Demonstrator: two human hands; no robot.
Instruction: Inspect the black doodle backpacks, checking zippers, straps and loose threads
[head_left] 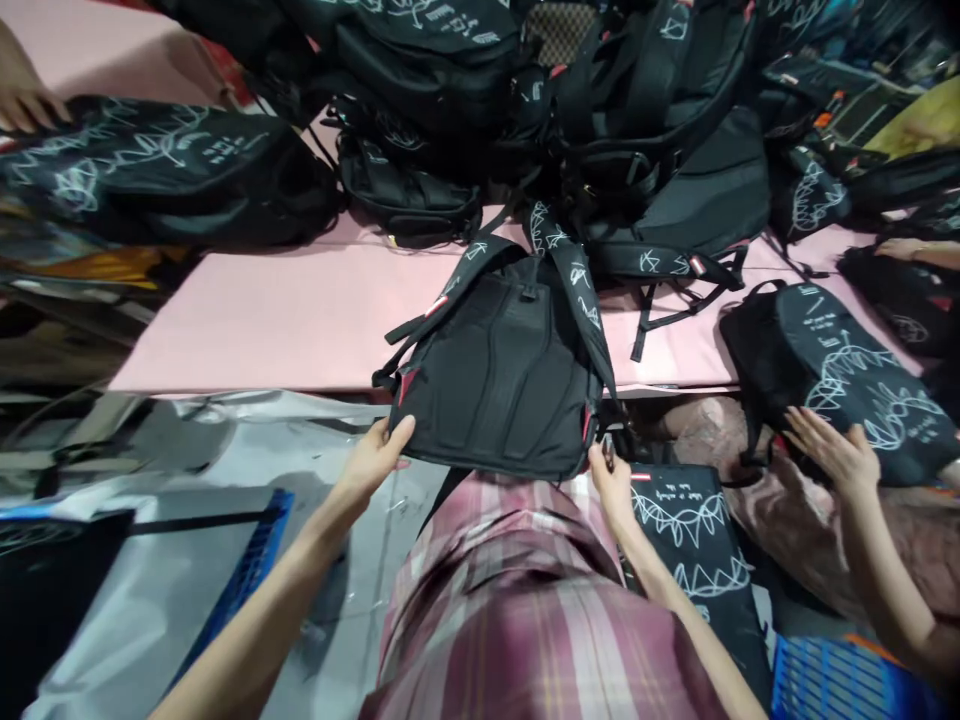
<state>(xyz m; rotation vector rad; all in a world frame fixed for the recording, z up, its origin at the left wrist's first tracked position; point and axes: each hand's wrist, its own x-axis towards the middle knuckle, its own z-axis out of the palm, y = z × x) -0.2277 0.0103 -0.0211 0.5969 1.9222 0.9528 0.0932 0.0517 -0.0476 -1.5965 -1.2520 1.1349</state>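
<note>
A black backpack (495,370) lies with its padded back panel facing up, its bottom edge toward me over the table's front edge. Its two shoulder straps, printed with white scribbles, stretch away toward the far side. My left hand (379,455) grips the lower left corner, thumb on top. At the lower right corner my right hand (611,475) pinches the bag. Small red patches show at both lower corners. A small dark metallic-looking item, too blurred to name, shows beside my right hand.
The pink tabletop (277,320) carries several black bags at the back. At right, a co-worker's hand (832,450) rests on another printed backpack (847,370). Another person's hand (30,105) touches a bag at far left. Blue crates (825,680) stand low on both sides.
</note>
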